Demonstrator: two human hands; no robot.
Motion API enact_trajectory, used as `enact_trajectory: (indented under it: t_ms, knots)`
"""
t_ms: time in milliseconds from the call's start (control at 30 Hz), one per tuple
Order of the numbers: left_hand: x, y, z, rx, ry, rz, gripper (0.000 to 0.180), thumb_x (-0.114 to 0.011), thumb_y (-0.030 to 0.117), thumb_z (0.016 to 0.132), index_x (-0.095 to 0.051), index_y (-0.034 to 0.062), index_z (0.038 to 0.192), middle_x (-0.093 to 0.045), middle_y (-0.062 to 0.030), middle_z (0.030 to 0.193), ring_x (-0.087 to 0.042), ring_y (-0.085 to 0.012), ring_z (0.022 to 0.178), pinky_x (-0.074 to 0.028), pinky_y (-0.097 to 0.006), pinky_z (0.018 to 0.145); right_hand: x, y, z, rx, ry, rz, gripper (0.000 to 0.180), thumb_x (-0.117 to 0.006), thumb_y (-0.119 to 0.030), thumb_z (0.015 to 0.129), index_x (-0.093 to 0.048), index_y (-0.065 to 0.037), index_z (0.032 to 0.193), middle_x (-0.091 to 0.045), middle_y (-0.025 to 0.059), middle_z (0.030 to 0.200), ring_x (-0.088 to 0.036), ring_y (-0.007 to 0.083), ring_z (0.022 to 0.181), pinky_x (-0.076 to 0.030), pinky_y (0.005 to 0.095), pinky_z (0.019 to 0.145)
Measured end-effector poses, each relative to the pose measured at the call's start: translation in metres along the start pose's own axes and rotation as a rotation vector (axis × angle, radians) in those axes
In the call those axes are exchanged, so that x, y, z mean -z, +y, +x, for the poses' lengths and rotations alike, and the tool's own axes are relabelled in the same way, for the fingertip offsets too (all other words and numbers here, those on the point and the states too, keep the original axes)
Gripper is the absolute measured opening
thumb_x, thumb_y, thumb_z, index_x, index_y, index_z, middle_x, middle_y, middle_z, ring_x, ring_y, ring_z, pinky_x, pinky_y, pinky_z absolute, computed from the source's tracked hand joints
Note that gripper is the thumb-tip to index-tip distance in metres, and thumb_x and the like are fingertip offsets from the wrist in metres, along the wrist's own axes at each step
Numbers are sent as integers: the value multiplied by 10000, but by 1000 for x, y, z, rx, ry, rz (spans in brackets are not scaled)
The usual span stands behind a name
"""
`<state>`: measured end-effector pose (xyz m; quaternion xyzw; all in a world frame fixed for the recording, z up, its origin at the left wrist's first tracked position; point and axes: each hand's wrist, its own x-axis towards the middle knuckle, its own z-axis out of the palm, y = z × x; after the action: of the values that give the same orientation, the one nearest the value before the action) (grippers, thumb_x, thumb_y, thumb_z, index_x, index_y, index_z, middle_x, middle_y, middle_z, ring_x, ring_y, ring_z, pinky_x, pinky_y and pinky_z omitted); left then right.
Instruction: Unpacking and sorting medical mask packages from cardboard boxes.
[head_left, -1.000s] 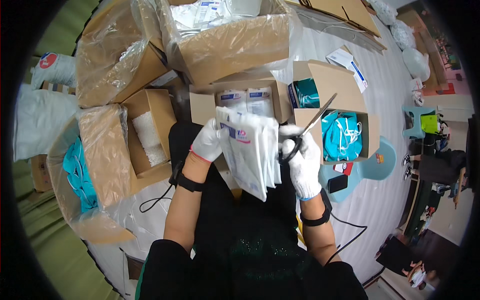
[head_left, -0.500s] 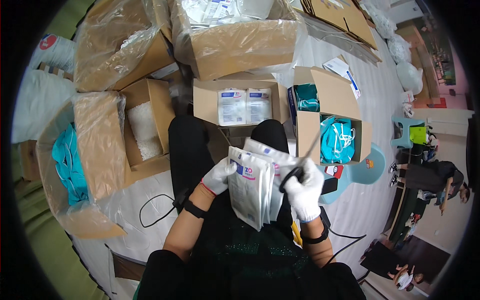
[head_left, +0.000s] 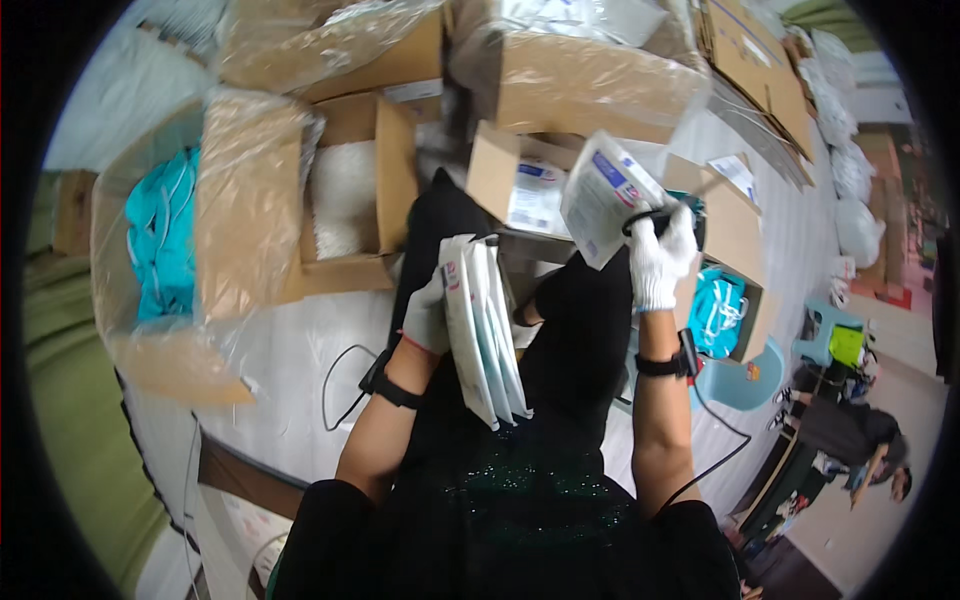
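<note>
Packets point(head_left: 480, 340), several stacked on edge, stand above the lap, clamped at their left side in the gloved left hand point(head_left: 428, 315), whose fingertips are mostly hidden. The right hand point(head_left: 667, 255), also gloved, is closed on the right edge of a single packet point(head_left: 605, 200) and on the black handles of the scissors point(head_left: 640, 214); the blades are blurred.

Change noted: half a second ago both hands met at the stack. They are now well apart, and the single packet is raised and tilted near the open box point(head_left: 493, 175); contact with it cannot be confirmed. In my judgement, the work has passed to handling one packet separately, the others being kept at the left.

Packets are flat, rectangular and white, with flexible wrappings and blue and pink print. Both gloves are white; the right shows a knitted cuff. The open box is plain brown cardboard, flaps raised, containing similar packets.

To the left, a carton point(head_left: 395, 185) holds rough, white, nubbly filling point(head_left: 345, 195). To the right lies a soft teal bundle point(head_left: 715, 310) with white straps. Farther off, a large carton point(head_left: 590, 85) is draped in clear, wrinkled plastic.
</note>
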<state>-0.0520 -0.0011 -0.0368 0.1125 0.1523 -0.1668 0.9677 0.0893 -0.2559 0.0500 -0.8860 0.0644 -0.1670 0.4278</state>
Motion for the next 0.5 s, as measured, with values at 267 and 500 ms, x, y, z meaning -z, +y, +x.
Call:
enact_trajectory:
  t_ms: [267,500]
  knots:
    - [-9,12,-10,-37,-108,-103,482,-561,458,942,-490,87,1242,-601,-108,1084,-652,-267,885,-560,-400,737,-13,-13,-37,151,-407,-234,340,-707,-232,815,-652,-82,1115,-610,136,909,-622,275,827,-494,359,772]
    - [3,-3,-8,186,-362,23,646,-598,457,903,-470,15,1356,-573,-157,1303,-565,-275,1182,-406,-408,1059,24,-59,-89,142,-683,109,448,-783,-45,676,-652,-56,1105,-629,101,991,-643,241,857,-524,310,743]
